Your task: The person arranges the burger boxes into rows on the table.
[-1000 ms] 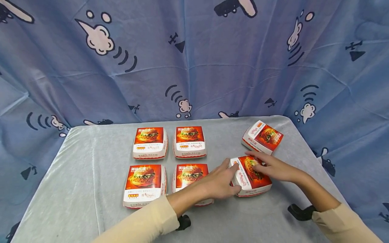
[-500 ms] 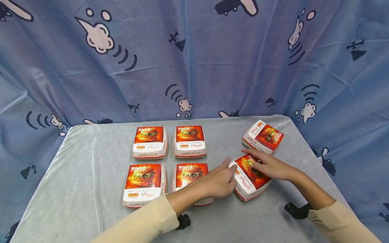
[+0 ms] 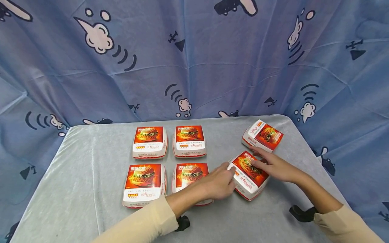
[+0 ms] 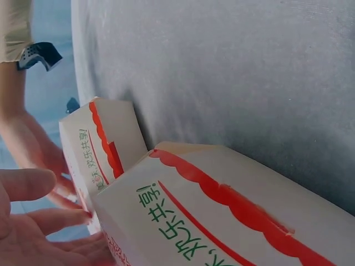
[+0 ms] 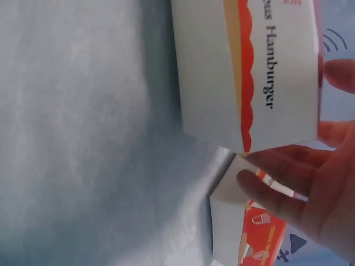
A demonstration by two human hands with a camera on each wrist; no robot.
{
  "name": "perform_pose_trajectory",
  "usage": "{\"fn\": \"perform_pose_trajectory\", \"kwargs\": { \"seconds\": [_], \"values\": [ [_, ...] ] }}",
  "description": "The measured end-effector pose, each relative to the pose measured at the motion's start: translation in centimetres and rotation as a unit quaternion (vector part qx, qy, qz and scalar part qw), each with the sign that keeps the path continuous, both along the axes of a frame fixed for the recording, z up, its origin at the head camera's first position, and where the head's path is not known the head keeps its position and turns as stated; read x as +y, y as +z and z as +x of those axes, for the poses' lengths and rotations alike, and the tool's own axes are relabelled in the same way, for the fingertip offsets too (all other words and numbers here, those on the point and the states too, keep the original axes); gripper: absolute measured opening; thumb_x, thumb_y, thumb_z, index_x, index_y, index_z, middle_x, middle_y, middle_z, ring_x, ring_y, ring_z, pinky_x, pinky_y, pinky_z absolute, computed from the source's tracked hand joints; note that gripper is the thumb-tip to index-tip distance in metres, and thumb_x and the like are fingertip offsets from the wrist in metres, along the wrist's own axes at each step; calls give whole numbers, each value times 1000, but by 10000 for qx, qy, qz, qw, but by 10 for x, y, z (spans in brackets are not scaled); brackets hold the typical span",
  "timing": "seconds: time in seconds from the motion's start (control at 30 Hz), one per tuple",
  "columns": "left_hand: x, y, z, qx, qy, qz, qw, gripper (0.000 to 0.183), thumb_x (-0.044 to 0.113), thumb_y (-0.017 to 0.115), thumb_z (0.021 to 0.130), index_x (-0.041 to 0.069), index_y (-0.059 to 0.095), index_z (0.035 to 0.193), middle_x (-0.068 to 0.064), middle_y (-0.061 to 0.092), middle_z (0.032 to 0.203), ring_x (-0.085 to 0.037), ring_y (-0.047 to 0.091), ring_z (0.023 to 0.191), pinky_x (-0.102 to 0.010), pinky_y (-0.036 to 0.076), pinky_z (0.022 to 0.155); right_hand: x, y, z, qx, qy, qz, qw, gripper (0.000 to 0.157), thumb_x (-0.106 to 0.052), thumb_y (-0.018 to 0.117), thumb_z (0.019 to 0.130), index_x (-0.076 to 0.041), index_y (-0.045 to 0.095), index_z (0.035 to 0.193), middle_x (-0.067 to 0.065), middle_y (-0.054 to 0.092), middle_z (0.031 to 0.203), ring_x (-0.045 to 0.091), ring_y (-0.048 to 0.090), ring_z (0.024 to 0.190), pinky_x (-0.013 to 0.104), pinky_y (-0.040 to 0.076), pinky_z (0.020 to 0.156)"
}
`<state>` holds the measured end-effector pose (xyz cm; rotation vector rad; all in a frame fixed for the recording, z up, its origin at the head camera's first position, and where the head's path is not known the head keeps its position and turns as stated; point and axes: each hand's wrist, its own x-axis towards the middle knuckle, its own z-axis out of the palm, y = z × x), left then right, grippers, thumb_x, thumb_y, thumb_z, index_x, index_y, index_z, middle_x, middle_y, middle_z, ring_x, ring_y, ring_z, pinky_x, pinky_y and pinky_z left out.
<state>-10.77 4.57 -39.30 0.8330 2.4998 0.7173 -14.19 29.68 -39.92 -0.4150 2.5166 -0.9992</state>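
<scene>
A red-and-white hamburger box (image 3: 250, 175) lies turned at an angle on the grey cloth, at right of centre in the head view. My right hand (image 3: 278, 165) holds its far right side, thumb on the lid and fingers along the far edge. In the right wrist view, these fingers (image 5: 277, 166) lie by the box's corner. At the box's left corner my left hand (image 3: 218, 182) touches it with its fingers; in the left wrist view the thumb (image 4: 28, 184) is extended and stands off the box. My left forearm hides part of another hamburger box (image 3: 189, 173).
Behind the right hand sits a hamburger box (image 3: 263, 135), also angled. Two straight boxes (image 3: 150, 143) (image 3: 189, 141) stand at the back, and one box (image 3: 144, 185) at front left. The cloth-covered table (image 3: 79, 175) ends at a blue patterned curtain (image 3: 188, 60).
The box between my hands has turned clockwise from nearly sideways to a diagonal. My left thumb has left its near side; my right hand has shifted only slightly.
</scene>
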Motion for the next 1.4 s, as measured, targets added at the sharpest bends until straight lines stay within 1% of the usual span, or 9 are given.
{"fn": "perform_pose_trajectory", "kwargs": {
  "seconds": [0.23,0.4,0.5,0.67,0.8,0.87,0.93,1.1,1.4],
  "values": [
    [0,0,2,72,60,-16,10000,53,22,56,97,2,49,145,-17,44,148,-23,48,132,-31,39,109,12,3,5,-10,-116,601,9981,64,-36,54,102,5,38,148,30,55,132,42,57,116,53,54,87],
    [-1,-1,2,-11,86,8,10000,53,29,60,97,7,52,144,-10,50,136,-16,55,113,-30,46,98,16,2,6,30,-160,919,9956,62,-39,54,102,5,43,145,28,59,126,38,59,109,53,55,83],
    [-1,-1,3,-74,135,91,9998,53,30,61,96,10,52,144,-7,52,129,-13,54,103,-28,48,91,19,1,4,25,-103,839,9964,62,-37,55,101,6,43,145,27,59,127,39,58,111,52,55,83],
    [-3,-1,4,-122,170,309,9993,51,28,62,95,14,54,143,-7,53,129,-13,56,101,-27,48,89,21,-2,2,19,140,567,9983,62,-32,57,101,5,38,148,26,56,130,38,56,113,48,55,83],
    [-3,-2,4,-250,195,423,9986,52,27,62,95,17,52,144,-6,52,131,-11,54,100,-27,48,88,22,-2,2,82,225,411,9989,58,-30,56,102,3,41,147,23,55,132,36,55,115,46,53,85],
    [-3,-1,3,-288,235,436,9984,53,27,62,94,18,50,145,-6,50,134,-12,54,101,-28,48,89,22,-2,2,79,271,348,9990,56,-30,55,102,1,42,147,21,55,133,35,54,115,45,52,87],
    [-3,-2,3,-314,288,396,9983,56,28,62,94,18,48,147,-8,47,140,-15,56,108,-30,48,93,21,-3,2,44,316,307,9990,55,-30,55,102,0,43,147,20,55,134,35,53,116,47,51,89],
    [-1,-3,4,-439,408,233,9979,63,31,61,94,20,41,153,-11,35,156,-27,52,128,-37,45,103,17,-3,2,-144,392,242,9988,57,-30,54,103,1,41,148,25,51,138,39,53,118,52,50,91],
    [1,-3,4,-532,445,77,9976,66,33,60,94,22,37,155,-11,28,160,-30,49,131,-39,43,105,14,-6,2,-164,531,190,9983,57,-29,57,101,-1,41,148,23,51,139,37,54,115,48,52,89]
  ]
}}
